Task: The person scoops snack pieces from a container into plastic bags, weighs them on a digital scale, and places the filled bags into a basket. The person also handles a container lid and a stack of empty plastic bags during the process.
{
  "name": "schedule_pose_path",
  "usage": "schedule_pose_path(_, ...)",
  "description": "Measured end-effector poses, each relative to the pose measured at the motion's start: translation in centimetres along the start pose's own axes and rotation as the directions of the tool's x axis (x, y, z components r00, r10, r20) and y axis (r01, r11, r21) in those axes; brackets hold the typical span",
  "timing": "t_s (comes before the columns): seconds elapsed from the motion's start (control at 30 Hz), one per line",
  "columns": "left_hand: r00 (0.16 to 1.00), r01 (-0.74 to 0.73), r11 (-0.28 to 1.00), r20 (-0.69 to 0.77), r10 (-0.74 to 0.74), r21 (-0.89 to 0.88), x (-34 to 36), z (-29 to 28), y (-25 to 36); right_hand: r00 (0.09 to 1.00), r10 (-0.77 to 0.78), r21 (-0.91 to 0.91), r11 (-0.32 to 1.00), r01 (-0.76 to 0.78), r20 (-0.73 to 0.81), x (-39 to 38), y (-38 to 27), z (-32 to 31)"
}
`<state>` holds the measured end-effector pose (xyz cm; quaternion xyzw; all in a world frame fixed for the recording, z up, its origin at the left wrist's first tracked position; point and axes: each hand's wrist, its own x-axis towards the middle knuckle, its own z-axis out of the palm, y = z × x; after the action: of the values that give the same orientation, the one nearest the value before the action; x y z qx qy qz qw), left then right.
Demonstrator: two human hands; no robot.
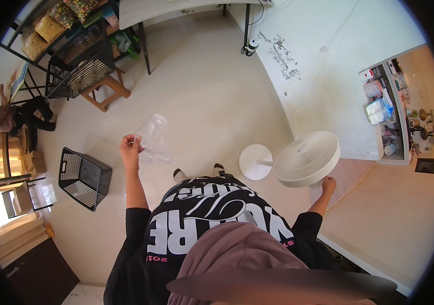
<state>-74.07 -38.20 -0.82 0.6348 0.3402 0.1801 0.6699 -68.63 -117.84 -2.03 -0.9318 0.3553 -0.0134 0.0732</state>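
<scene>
My left hand (131, 144) pinches a crumpled clear plastic bag (153, 140), which hangs open over the pale floor. My right hand (327, 185) is closed at the back lower edge of a white fan's round grille head (306, 156), seeming to grip it. The fan's round white base (252, 160) rests on the floor to the left of the head, joined by a short stem. My feet show below the bag.
An empty black basket (84, 175) lies at left. Another basket (69, 66) sits on a wooden stool (110, 94) by shelves of bagged goods (49, 30). A person (28, 112) sits far left. A table (171, 10), wall and shelved niche (384, 112) surround.
</scene>
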Motion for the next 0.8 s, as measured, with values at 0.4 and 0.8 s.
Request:
schedule_pose_path(0.4, 1.000, 0.006, 1.000, -0.022, -0.006, 0.010, -0.3, 0.7, 0.4, 1.000, 0.006, -0.016, 1.000, -0.006, 0.024, 0.1, -1.4, -0.9)
schedule_pose_path(0.8, 0.999, 0.006, 1.000, -0.037, -0.006, -0.001, -0.2, 1.1, 0.3, 0.997, -0.075, -0.060, 0.995, 0.077, 0.033, 2.2, 0.1, 0.4)
